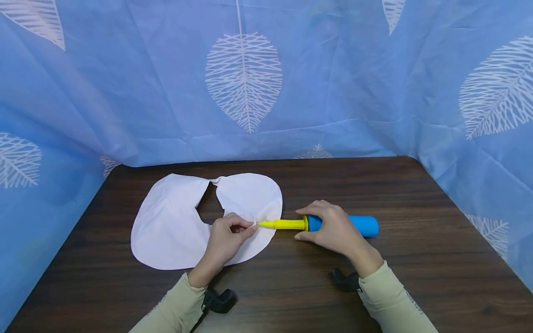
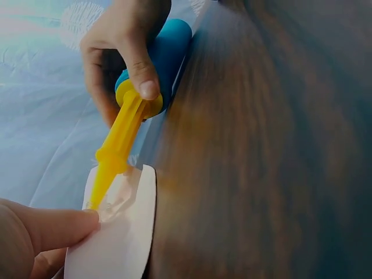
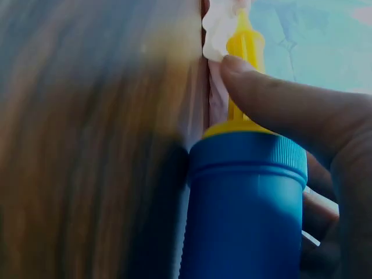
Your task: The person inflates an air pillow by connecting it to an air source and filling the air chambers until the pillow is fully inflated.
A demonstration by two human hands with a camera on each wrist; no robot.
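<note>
Head cam: I've got the blue pump (image 1: 366,226) at 3 o'clock from my left hand (image 1: 223,240), long axis 9-to-3, right hand (image 1: 336,231) wrapped round it. The left pinches the white ring (image 1: 166,231) on the tabletop (image 1: 416,199), right at the yellow nozzle (image 1: 291,225)'s tip. Left wrist: nozzle aims 7 o'clock, at the left thumb (image 2: 64,228). Right wrist: nozzle aims 12, right thumb (image 3: 285,99) across it.

The pump (image 1: 367,226) looks smooth plastic — the table (image 1: 420,231) wood-grained, faintly glossy.
</note>
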